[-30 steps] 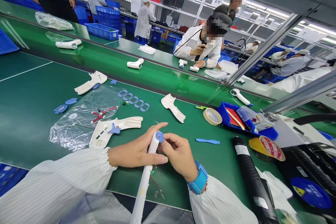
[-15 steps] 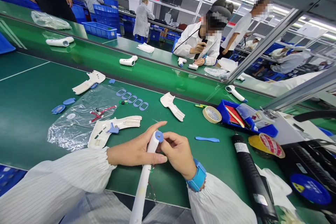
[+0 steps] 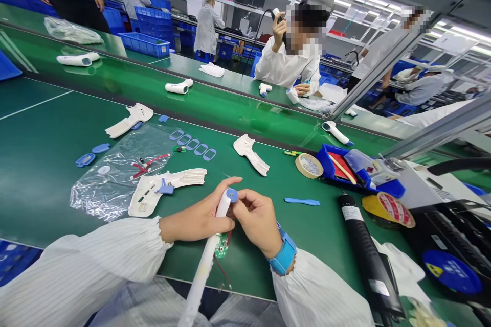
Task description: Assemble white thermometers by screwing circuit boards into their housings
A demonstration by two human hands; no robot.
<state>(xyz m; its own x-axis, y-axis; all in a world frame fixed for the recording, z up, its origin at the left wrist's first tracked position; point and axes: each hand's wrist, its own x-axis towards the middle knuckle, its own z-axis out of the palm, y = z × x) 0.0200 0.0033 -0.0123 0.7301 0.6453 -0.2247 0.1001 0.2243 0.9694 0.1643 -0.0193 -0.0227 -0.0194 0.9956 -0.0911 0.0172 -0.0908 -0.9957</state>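
My left hand [image 3: 209, 217] is wrapped round a long white plastic casing [image 3: 203, 271], which slants down toward my lap. A round blue end cap [image 3: 231, 195] sits at its upper end. My right hand [image 3: 258, 222] has its fingers curled in and its fingertips against the casing beside the cap; whatever else they pinch is hidden. Below my hands a green circuit board [image 3: 222, 246] with thin red wires shows at the casing's side. Left of my hands lies a white half shell [image 3: 148, 196] with a blue trigger-like piece [image 3: 164, 187] on it.
Further white half shells [image 3: 251, 154] [image 3: 130, 120], blue oval rings [image 3: 194, 145] and a clear bag [image 3: 99, 189] lie on the green bench. At right are a blue pry tool [image 3: 302, 202], a black electric screwdriver [image 3: 368, 260] and a blue bin [image 3: 326, 161]. A co-worker [image 3: 291, 61] sits across the conveyor [image 3: 230, 99].
The casing's lower end has swung slightly left, and more of the circuit board shows. White handheld devices on the conveyor have shifted left. The co-worker opposite has raised a device.
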